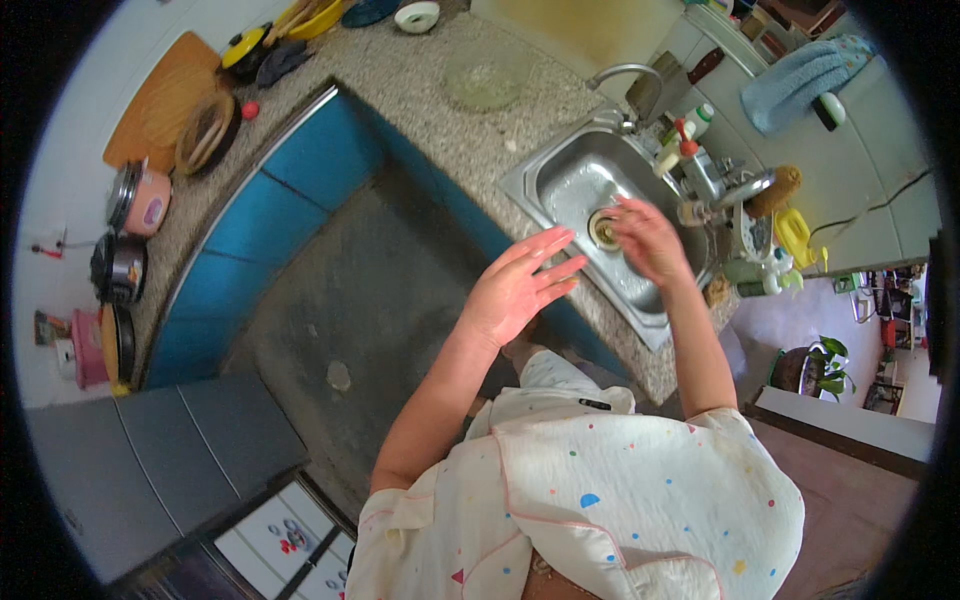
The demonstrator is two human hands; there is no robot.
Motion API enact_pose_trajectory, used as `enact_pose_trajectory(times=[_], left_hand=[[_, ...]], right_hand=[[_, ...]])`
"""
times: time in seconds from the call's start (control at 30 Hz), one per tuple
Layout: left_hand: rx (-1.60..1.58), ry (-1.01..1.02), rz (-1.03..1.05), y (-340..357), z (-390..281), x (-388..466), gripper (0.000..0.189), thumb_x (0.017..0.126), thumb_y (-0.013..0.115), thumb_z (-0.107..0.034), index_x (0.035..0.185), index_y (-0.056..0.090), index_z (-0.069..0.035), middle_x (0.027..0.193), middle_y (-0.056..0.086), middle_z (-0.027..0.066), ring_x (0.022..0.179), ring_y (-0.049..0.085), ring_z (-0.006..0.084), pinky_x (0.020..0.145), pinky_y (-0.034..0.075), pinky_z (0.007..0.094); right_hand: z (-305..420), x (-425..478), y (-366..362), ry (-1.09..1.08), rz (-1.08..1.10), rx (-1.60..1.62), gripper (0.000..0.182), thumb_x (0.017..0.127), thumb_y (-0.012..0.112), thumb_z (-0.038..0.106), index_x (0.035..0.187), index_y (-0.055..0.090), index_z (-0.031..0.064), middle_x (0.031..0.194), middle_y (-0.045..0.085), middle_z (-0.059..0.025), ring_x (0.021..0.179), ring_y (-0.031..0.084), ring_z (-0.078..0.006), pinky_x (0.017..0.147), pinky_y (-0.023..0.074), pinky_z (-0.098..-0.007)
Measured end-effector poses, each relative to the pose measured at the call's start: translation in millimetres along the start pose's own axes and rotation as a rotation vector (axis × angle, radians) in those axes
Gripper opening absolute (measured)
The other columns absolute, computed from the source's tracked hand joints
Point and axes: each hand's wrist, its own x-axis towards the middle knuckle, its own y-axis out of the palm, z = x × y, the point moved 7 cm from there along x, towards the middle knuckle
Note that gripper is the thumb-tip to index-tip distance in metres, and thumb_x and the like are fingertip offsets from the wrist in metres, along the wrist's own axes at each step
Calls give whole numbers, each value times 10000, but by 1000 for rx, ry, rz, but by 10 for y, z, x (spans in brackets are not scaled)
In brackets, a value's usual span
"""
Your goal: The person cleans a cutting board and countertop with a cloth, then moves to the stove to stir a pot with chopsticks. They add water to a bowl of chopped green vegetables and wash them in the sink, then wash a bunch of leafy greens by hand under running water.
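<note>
My left hand is in the air by the near edge of the counter, palm partly turned, with its fingers spread and nothing in them. Over the stainless steel sink hangs my right hand, slightly blurred, its fingers loosely bent and no object visible in it. The two hands are apart. Between them shows the sink drain, partly hidden by the right fingers. Water drops dot the basin. A curved metal faucet rises at the sink's far corner.
Along the sink's right side stand a red-topped pump bottle, a brush and a yellow bottle. A cleaver leans on the wall near a blue towel. A glass lid lies on the speckled counter.
</note>
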Motion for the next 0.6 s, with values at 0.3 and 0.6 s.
enact_pose_trajectory(times=[0.3,0.6], left_hand=[[-38,-12,-510,-1311,-374,763,405,968,527,-153,1342,482,-2,1302,553,149,1166,559,261,989,481,403],[-87,-69,-556,-1858,-695,1253,417,943,589,-174,1309,510,8,1239,571,155,1076,570,250,971,472,374]], right_hand=[[-851,2665,483,-47,-28,-366,711,908,672,273,1396,328,-113,1008,654,-218,785,702,-250,654,577,-323],[-1151,4000,869,203,-181,73,399,934,581,180,1153,474,-135,921,622,-205,696,682,-285,572,600,-328]])
